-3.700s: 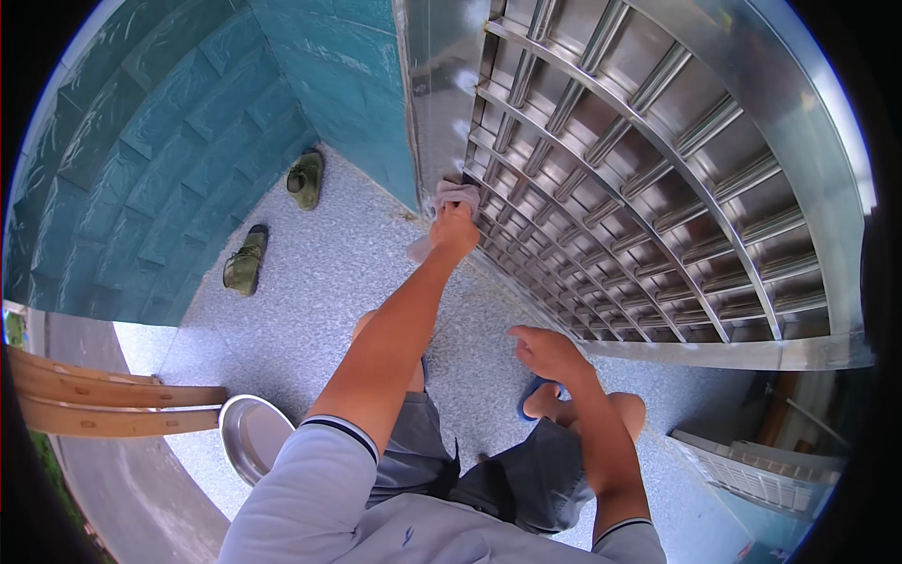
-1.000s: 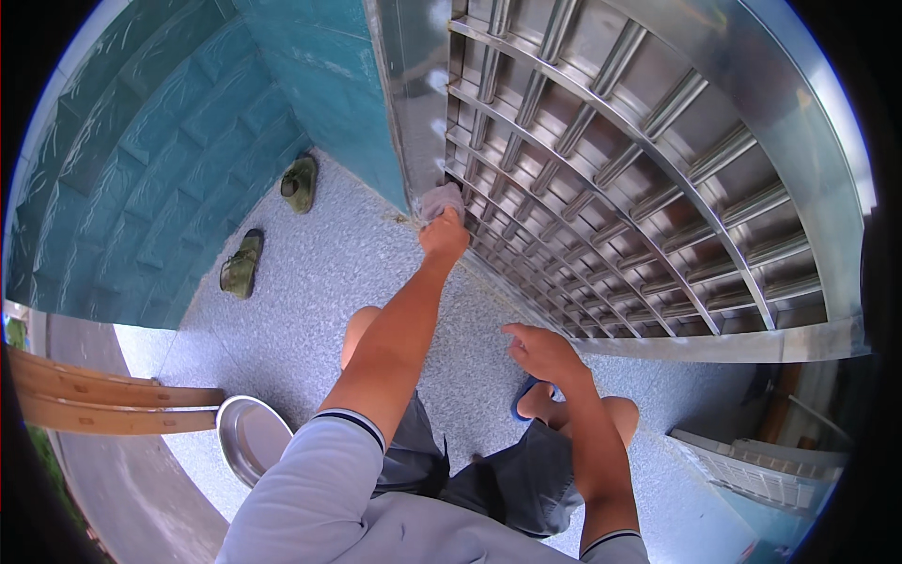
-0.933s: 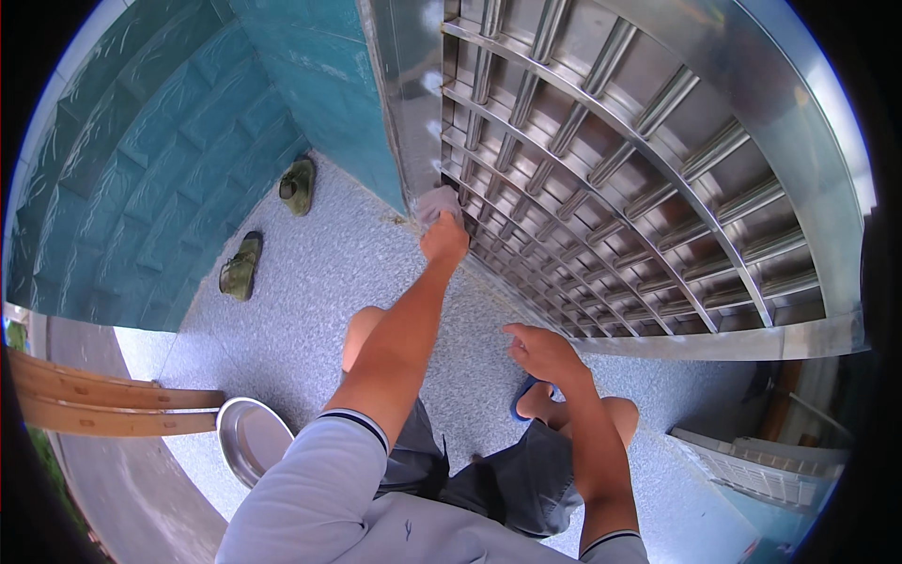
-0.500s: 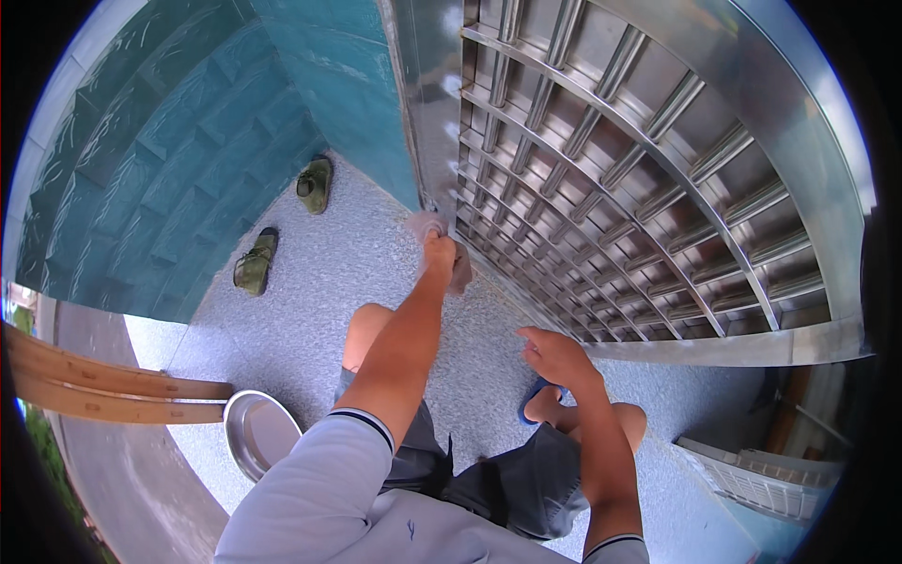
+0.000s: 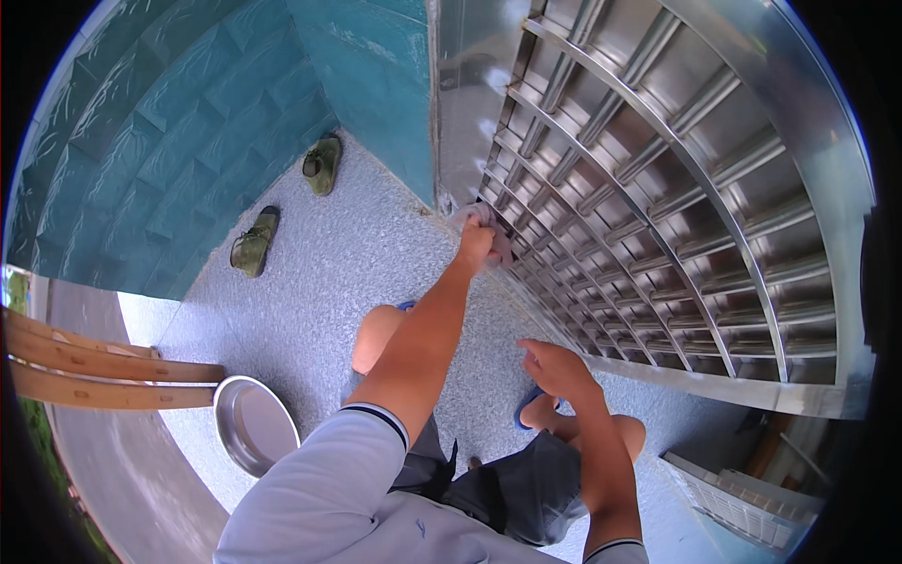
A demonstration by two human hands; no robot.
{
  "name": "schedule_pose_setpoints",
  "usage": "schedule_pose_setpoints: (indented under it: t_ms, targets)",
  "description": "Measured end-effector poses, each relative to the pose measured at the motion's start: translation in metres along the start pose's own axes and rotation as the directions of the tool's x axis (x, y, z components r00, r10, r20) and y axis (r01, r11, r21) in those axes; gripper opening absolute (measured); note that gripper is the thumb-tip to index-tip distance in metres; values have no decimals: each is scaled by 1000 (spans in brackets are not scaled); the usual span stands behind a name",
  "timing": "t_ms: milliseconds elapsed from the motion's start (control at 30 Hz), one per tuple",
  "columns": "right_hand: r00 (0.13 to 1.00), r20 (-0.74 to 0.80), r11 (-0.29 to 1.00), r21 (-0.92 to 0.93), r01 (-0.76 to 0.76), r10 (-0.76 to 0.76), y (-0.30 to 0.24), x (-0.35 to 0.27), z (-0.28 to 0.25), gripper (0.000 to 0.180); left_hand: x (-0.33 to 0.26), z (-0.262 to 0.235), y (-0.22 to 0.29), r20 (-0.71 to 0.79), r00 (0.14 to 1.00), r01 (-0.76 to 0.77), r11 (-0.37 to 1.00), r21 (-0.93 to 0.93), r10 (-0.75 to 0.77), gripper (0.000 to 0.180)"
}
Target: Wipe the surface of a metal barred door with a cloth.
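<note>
My left hand [image 5: 477,242] is closed on a greyish-pink cloth [image 5: 501,248], pressing it against the low left corner of a shiny metal barred panel [image 5: 648,221]. Folds of the cloth stick out on both sides of the fingers. To the right, my right hand [image 5: 561,369] hovers in front of the panel's lower edge, above my blue slipper [image 5: 528,406]. Its index finger points out to the left, the other fingers are partly hidden, and nothing shows in it.
Two green shoes [image 5: 322,165] stand along the teal tiled wall [image 5: 211,160]. A round metal basin [image 5: 256,426] lies at left beside wooden legs [image 5: 122,387]. A whitish slatted crate [image 5: 742,493] sits at lower right. Speckled grey flooring [image 5: 310,291] lies around my feet.
My left hand has moved with the cloth from the frame's edge to the right, onto the bars' corner. The view has shifted slightly; my right hand stays about the same.
</note>
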State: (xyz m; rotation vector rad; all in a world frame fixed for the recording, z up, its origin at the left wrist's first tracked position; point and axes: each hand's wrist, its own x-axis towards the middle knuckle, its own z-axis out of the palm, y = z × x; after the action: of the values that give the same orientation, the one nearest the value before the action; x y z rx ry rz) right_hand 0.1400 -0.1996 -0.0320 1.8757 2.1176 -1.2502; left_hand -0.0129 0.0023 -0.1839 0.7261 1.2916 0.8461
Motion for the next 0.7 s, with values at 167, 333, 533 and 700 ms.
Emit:
schedule_pose_setpoints:
  t_ms: [167, 333, 533, 700]
  targets:
    - [999, -10, 998, 30, 49, -49, 5, 12, 8, 35, 10, -24, -26, 44, 921, -238, 468, 851, 387, 28]
    - [999, -16, 999, 19, 33, -33, 1, 14, 4, 35, 1, -30, -15, 231, 917, -184, -168, 968, 324, 19]
    - [998, -22, 998, 2, 55, -55, -1, 18, 4, 33, -1, -23, -20, 103, 961, -114, 30, 993, 255, 25]
    - [1000, -26, 999, 27, 16, -16, -3, 15, 2, 34, -4, 2, -26, -80, 961, -78, 539, 839, 264, 35]
